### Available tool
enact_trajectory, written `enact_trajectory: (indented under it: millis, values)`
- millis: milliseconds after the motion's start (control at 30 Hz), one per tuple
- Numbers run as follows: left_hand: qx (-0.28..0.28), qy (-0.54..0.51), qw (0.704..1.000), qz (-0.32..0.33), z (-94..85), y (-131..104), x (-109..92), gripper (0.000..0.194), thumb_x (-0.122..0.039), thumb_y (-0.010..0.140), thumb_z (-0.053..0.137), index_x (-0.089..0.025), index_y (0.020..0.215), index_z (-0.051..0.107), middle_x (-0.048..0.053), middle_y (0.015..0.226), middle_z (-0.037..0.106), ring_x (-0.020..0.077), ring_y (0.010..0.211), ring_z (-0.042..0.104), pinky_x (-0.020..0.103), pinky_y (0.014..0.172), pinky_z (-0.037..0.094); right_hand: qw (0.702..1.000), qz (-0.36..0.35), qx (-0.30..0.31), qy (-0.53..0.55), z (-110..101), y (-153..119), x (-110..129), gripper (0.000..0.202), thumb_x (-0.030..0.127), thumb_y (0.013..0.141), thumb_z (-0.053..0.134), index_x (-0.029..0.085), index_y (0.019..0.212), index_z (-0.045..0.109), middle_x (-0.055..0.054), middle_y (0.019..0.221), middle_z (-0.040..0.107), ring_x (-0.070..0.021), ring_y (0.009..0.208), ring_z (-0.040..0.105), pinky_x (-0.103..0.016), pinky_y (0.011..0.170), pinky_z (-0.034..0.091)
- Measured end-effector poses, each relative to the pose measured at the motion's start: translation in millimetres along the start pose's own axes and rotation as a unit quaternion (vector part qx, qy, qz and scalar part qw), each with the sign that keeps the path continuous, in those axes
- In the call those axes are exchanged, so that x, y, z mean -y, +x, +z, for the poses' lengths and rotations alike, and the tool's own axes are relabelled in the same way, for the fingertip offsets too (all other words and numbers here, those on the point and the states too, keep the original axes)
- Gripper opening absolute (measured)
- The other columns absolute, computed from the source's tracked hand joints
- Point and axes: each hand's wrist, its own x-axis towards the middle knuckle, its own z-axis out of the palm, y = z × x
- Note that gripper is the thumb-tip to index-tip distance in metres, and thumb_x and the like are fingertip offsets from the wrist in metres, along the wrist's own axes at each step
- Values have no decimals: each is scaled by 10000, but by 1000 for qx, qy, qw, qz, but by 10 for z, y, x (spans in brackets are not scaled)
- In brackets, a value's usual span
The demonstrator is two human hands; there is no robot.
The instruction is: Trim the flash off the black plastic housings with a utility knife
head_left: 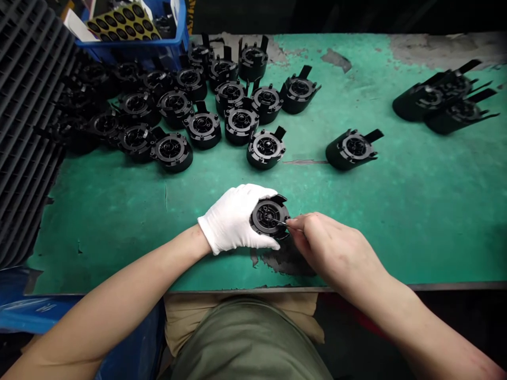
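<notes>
In a white glove, my left hand (pixel 240 219) is wrapped round the side of a round black plastic housing (pixel 263 216) near the front of the green table. Rings and small ribs show on the housing's upper face. My right hand (pixel 322 237) is bare and pinches a thin metal tool (pixel 280 222), perhaps tweezers or a pick. The tool's tip reaches the middle of the housing's face. Most of the tool is hidden by my fingers. Behind my hands stands a similar black housing (pixel 266 149), with another housing (pixel 352 149) to its right.
Several black housings (pixel 171 150) crowd the back left of the green table (pixel 415 211), and a few more (pixel 455 113) stand at the back right. A blue bin (pixel 170 50) holds a sheet of round black stickers (pixel 122 24). A dark slatted panel (pixel 31 105) borders the left side.
</notes>
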Motion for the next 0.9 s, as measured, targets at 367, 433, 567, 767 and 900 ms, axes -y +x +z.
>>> enact_trajectory:
  millis: [367, 433, 567, 767, 900]
  values:
    - [9, 11, 1000, 1, 2, -11, 11, 969, -650, 695, 1009, -200, 1459, 617, 159, 1429, 739, 400, 1321, 717, 553, 1169, 566, 999, 30, -21, 19, 79, 30, 45, 130, 222, 1113, 594, 257, 1025, 506, -49, 909, 753, -194, 753, 736, -304, 635, 538]
    - [9, 10, 1000, 5, 1, -10, 17, 970, -654, 702, 1003, -184, 1458, 617, 169, 1432, 736, 400, 1320, 717, 547, 1167, 567, 998, 40, -20, 40, 83, 21, 54, 97, 219, 1114, 594, 251, 1059, 520, -49, 933, 763, -186, 756, 747, -297, 640, 544]
    - [8, 11, 1000, 4, 9, -10, 29, 996, -678, 695, 996, -180, 1468, 614, 181, 1443, 727, 411, 1332, 707, 556, 1178, 558, 997, 42, -35, 49, 61, 21, 65, 68, 208, 1114, 585, 249, 1082, 540, -33, 904, 755, -181, 758, 751, -296, 647, 542]
    - [10, 17, 1000, -1, 24, -14, 39, 1011, -733, 687, 976, -219, 1473, 603, 164, 1435, 732, 414, 1315, 712, 571, 1153, 570, 999, 39, -13, 16, 51, 27, 57, 74, 232, 1119, 575, 243, 1053, 546, -50, 911, 754, -194, 756, 737, -323, 647, 519]
    - [9, 21, 1000, -1, 24, -27, 52, 1077, -721, 685, 986, -217, 1532, 552, 178, 1478, 710, 425, 1345, 702, 580, 1169, 562, 999, 50, -8, 7, 59, 28, 64, 63, 237, 1121, 579, 235, 1071, 542, -47, 903, 735, -197, 764, 735, -327, 658, 514]
